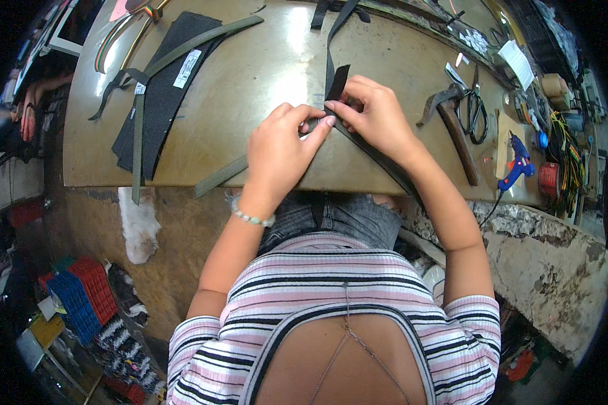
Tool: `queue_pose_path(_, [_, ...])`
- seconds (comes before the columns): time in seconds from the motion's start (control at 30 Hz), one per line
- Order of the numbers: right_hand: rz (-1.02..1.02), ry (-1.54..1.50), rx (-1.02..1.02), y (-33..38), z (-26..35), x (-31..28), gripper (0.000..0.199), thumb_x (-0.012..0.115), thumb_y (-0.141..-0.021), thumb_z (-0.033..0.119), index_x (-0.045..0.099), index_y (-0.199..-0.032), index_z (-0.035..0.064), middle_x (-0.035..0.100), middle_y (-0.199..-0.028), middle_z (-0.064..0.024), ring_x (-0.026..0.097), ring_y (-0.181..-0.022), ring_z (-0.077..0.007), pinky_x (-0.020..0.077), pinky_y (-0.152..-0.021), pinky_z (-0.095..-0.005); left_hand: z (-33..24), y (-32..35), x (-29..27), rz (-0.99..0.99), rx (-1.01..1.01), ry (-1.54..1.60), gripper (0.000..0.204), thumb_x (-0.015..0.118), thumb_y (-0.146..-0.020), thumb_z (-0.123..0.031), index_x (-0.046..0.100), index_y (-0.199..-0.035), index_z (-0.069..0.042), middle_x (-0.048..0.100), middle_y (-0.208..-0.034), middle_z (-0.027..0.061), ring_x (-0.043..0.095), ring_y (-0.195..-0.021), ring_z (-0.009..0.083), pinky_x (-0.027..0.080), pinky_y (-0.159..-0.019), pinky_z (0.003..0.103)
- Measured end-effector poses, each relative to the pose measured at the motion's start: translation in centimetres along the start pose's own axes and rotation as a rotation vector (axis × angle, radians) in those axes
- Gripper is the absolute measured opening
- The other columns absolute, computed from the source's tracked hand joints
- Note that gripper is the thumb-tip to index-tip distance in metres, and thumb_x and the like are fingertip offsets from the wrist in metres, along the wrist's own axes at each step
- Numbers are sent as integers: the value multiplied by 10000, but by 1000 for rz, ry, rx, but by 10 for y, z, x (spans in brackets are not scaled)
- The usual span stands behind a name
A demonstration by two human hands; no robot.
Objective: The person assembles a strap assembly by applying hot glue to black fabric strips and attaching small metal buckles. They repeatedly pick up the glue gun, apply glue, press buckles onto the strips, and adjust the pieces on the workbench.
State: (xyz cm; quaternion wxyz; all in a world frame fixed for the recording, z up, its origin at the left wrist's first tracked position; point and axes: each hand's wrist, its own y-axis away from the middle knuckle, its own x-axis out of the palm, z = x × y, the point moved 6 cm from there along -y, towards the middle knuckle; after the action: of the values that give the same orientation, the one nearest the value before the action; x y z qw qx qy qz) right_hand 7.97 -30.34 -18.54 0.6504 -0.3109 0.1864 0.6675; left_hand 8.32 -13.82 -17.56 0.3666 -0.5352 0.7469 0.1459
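Note:
Above the table's near edge, my left hand (280, 150) and my right hand (380, 116) meet with thumbs and fingertips pinched on dark webbing straps. An olive strap (221, 177) runs out from under my left hand toward the lower left. From the pinch, a dark strap (378, 158) trails down to the right, under my right forearm. A short black end (340, 81) sticks up by my right fingers, and another dark strap (330, 50) stretches away to the far edge. My fingers hide exactly how the straps join.
Black fabric panels (165, 108) with a long olive strap (203, 34) lie at left. On the right are a hammer (458, 142), black scissors (477, 111), a blue glue gun (517, 162) with its cord, and a red spool (549, 179). Another person's hand (28, 121) shows far left.

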Motion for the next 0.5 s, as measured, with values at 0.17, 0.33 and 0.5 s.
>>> queue_pose_path(0.17, [210, -184, 358, -16, -10, -3, 213, 763, -850, 163, 640, -813, -8, 640, -654, -111, 652, -531, -186, 512, -511, -343, -8, 6, 7, -64, 11, -151, 267, 706, -912, -340, 734, -1168, -267, 608, -763, 34, 636, -632, 266, 496, -544, 398])
queue_pose_path(0.33, [193, 207, 272, -28, 14, -21, 288, 764, -844, 229, 600, -785, 0, 663, -674, -172, 690, -608, -297, 562, -575, -385, -13, 10, 11, -32, 122, -273, 261, 689, -921, -312, 731, -1175, -273, 593, -800, 44, 645, -630, 272, 502, -529, 403])
queue_pose_path(0.5, [-133, 218, -355, 39, 47, -1, 285, 607, -847, 19, 654, -1127, -3, 648, -1127, -186, 644, -953, -365, 538, -858, -444, -10, 7, 7, 3, 134, -215, 296, 664, -938, -254, 716, -1229, -264, 610, -831, 60, 654, -669, 269, 508, -561, 379])
